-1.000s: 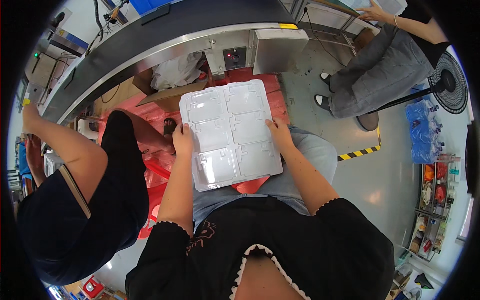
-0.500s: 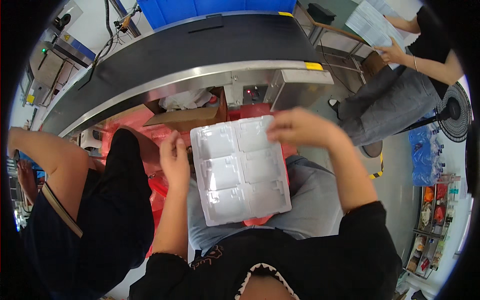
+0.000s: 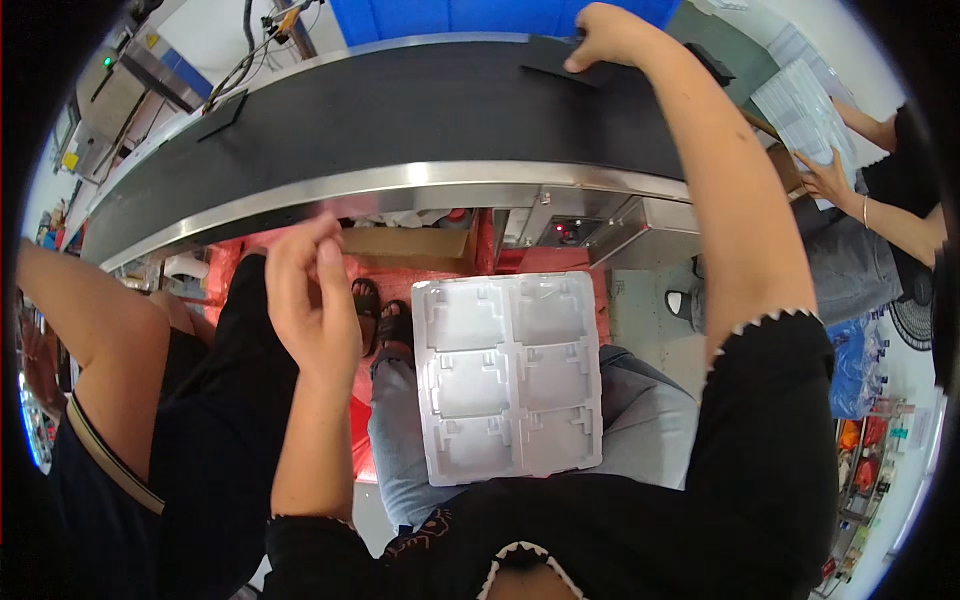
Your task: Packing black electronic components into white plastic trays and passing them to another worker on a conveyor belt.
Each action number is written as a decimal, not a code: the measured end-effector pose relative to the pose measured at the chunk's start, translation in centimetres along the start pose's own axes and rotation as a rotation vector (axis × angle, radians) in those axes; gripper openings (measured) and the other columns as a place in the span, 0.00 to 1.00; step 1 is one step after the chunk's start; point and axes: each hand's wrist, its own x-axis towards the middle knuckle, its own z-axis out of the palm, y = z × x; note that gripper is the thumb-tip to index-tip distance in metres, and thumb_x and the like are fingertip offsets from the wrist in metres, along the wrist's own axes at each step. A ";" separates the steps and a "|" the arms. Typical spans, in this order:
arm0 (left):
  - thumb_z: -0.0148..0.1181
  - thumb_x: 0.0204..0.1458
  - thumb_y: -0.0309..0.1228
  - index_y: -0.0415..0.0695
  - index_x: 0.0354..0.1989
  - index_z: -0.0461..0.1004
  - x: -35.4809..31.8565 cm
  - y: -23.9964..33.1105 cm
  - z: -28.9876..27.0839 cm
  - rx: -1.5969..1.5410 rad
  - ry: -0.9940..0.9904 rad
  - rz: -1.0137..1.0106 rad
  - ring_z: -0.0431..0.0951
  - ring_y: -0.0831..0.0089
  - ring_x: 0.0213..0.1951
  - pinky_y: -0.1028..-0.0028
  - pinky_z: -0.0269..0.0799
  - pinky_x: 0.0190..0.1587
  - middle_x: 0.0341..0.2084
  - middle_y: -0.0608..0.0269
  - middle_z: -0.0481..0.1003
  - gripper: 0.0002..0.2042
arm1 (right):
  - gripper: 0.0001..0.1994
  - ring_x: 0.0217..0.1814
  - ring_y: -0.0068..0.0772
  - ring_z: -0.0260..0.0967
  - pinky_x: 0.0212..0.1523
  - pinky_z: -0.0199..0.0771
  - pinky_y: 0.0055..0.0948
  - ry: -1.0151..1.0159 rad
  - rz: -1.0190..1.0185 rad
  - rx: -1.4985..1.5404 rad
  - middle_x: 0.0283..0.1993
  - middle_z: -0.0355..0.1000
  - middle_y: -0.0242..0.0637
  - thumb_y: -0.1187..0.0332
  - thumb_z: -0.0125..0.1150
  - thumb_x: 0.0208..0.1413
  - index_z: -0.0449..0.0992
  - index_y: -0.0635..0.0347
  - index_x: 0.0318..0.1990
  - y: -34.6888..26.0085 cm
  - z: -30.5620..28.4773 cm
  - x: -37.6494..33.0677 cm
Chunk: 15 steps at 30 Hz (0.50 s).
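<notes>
A white plastic tray (image 3: 508, 376) with six moulded compartments lies flat on my lap, held by neither hand. My left hand (image 3: 310, 300) hovers to its left, raised, with loosely curled fingers and nothing in it. My right hand (image 3: 606, 36) reaches far up over the black conveyor belt (image 3: 400, 110) and its fingers rest on a flat black piece (image 3: 556, 58) lying on the belt. Whether the fingers grip that piece I cannot tell.
A second flat black piece (image 3: 224, 108) lies on the belt at the left. A seated person in black (image 3: 110, 400) is close on my left. Another person (image 3: 880, 200) at the right holds a white tray (image 3: 806, 104). Red crates (image 3: 540, 258) and a cardboard box (image 3: 405, 248) sit under the conveyor.
Both hands have let go of the white tray, which now rests on my lap. My right hand has moved up to the belt; my left hand has lifted away to the left.
</notes>
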 end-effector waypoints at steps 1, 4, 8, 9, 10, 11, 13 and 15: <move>0.51 0.52 0.21 0.36 0.37 0.73 1.1 -0.3 0.1 0.044 0.005 0.029 0.71 0.71 0.38 0.77 0.66 0.39 0.35 0.58 0.73 0.06 | 0.16 0.40 0.44 0.71 0.41 0.68 0.37 0.116 -0.016 -0.024 0.36 0.72 0.49 0.63 0.64 0.42 0.75 0.67 0.35 0.1 0.1 -1.7; 0.55 0.51 0.28 0.39 0.39 0.72 6.5 -1.9 0.4 0.202 0.075 0.106 0.71 0.69 0.39 0.73 0.65 0.44 0.38 0.59 0.72 0.08 | 0.15 0.36 0.44 0.70 0.36 0.67 0.39 0.414 -0.098 -0.136 0.31 0.71 0.46 0.59 0.63 0.44 0.74 0.65 0.30 -3.3 1.3 -7.3; 0.57 0.45 0.50 0.41 0.49 0.69 15.0 -10.8 0.5 0.698 0.180 0.017 0.64 0.53 0.54 0.59 0.58 0.55 0.49 0.44 0.66 0.28 | 0.15 0.22 0.45 0.64 0.26 0.63 0.39 0.393 -0.179 0.402 0.19 0.65 0.44 0.61 0.64 0.45 0.71 0.65 0.24 -10.2 2.6 -16.9; 0.57 0.42 0.56 0.41 0.54 0.64 16.9 -12.5 1.1 0.792 0.145 -0.173 0.61 0.49 0.55 0.53 0.56 0.56 0.52 0.42 0.62 0.36 | 0.15 0.20 0.44 0.62 0.24 0.61 0.38 0.295 -0.157 0.516 0.18 0.64 0.44 0.61 0.64 0.45 0.70 0.66 0.24 -11.3 2.9 -19.2; 0.55 0.40 0.61 0.42 0.58 0.60 18.5 -13.3 2.1 0.884 0.051 -0.377 0.58 0.46 0.58 0.45 0.53 0.55 0.57 0.41 0.57 0.42 | 0.15 0.20 0.43 0.62 0.23 0.60 0.36 0.171 -0.092 0.705 0.18 0.64 0.44 0.61 0.65 0.45 0.70 0.66 0.23 -11.7 4.1 -21.3; 0.55 0.40 0.61 0.42 0.58 0.60 19.2 -14.3 3.3 0.857 0.028 -0.370 0.58 0.46 0.58 0.45 0.53 0.55 0.57 0.41 0.57 0.42 | 0.16 0.20 0.42 0.62 0.22 0.59 0.35 0.051 -0.012 0.892 0.18 0.64 0.44 0.61 0.65 0.45 0.69 0.66 0.23 -11.9 5.9 -22.9; 0.54 0.38 0.65 0.42 0.60 0.57 20.6 -16.3 2.6 1.042 0.006 -0.518 0.54 0.45 0.61 0.40 0.50 0.54 0.60 0.39 0.52 0.46 | 0.19 0.19 0.26 0.54 0.22 0.57 0.30 -0.172 0.184 0.799 0.15 0.59 0.40 0.61 0.68 0.43 0.66 0.68 0.21 -12.5 8.8 -25.2; 0.53 0.38 0.66 0.44 0.60 0.59 21.4 -19.1 4.4 1.008 -0.043 -0.504 0.54 0.47 0.62 0.39 0.47 0.54 0.61 0.44 0.53 0.45 | 0.20 0.19 0.27 0.54 0.22 0.57 0.30 -0.149 0.250 0.776 0.15 0.59 0.41 0.59 0.67 0.43 0.66 0.68 0.20 -11.6 13.7 -27.8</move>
